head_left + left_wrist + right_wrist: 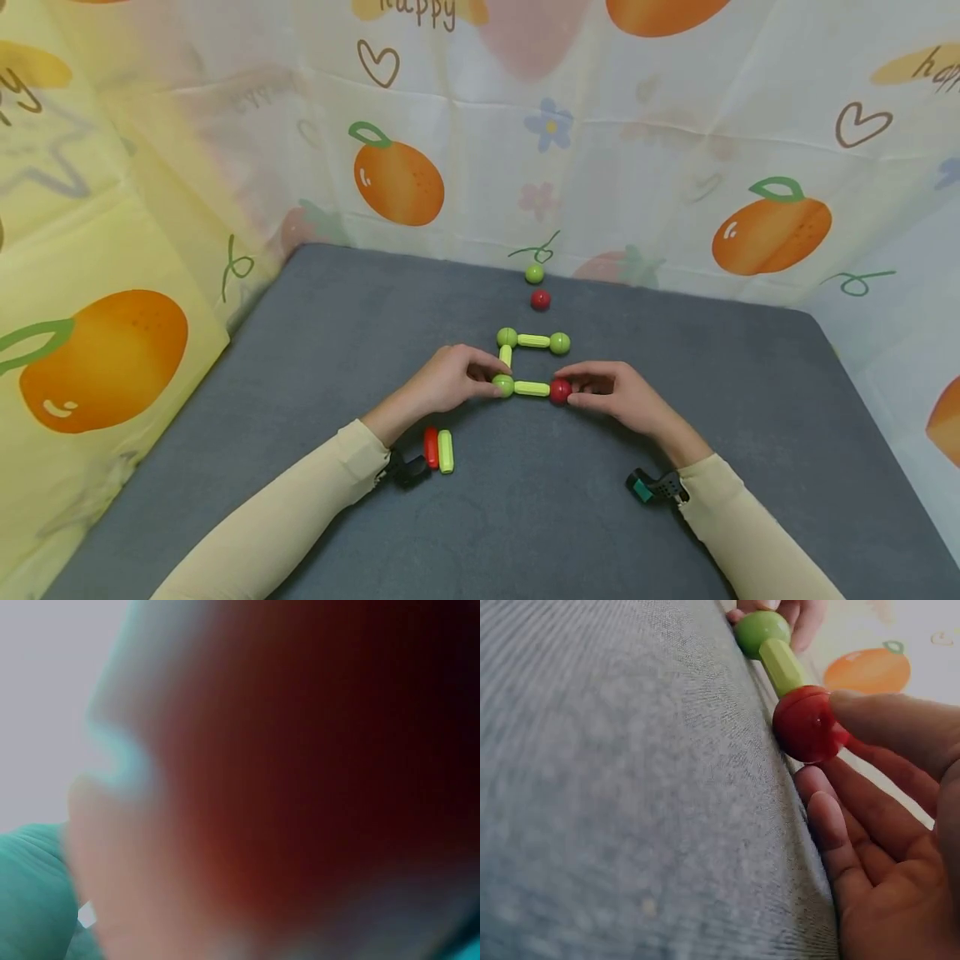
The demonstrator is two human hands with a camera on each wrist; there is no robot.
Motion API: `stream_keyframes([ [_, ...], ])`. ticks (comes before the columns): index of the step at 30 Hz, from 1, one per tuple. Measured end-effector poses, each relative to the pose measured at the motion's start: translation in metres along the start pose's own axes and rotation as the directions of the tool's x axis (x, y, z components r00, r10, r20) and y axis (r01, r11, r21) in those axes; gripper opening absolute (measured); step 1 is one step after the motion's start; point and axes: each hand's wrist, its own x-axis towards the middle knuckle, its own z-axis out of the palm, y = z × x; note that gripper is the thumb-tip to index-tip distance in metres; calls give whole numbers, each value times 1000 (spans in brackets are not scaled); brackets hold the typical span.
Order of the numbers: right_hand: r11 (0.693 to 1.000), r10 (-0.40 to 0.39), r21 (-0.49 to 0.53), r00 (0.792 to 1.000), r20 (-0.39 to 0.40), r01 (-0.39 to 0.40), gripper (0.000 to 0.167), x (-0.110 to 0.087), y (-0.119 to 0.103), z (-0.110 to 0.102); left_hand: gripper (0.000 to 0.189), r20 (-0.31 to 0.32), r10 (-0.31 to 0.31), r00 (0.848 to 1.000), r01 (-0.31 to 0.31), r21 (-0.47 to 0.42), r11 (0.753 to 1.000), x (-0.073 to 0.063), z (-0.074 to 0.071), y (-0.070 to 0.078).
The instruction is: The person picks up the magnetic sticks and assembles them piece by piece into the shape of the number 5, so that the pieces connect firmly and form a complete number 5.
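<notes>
On the grey table, balls and short rods are joined into a three-sided shape open on the right. My left hand (455, 379) pinches the green ball (503, 385) at its near left corner between thumb and fingers. With thumb and fingertips my right hand (619, 394) holds the red ball (560, 391) at the near right end. A yellow-green rod (532, 388) links these two balls. Another rod (506, 357) runs back to a green ball (507, 337), and a third rod (533, 341) joins that to a green ball (559, 343). The left wrist view is mostly a dark blur.
Beside the left wrist lie a loose red rod (431, 448) and a loose yellow-green rod (446, 452). Behind the shape sit a loose red ball (540, 300) and a loose green ball (534, 274), close to the printed curtain (480, 167) at the table's back edge.
</notes>
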Motion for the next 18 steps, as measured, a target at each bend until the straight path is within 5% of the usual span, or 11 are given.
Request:
stream_keyframes([
  [18,1000,21,-21,999,-43,-22,28,-2,2,6,31,7,19,1000,-19,-20,1000,-1,0,-3],
])
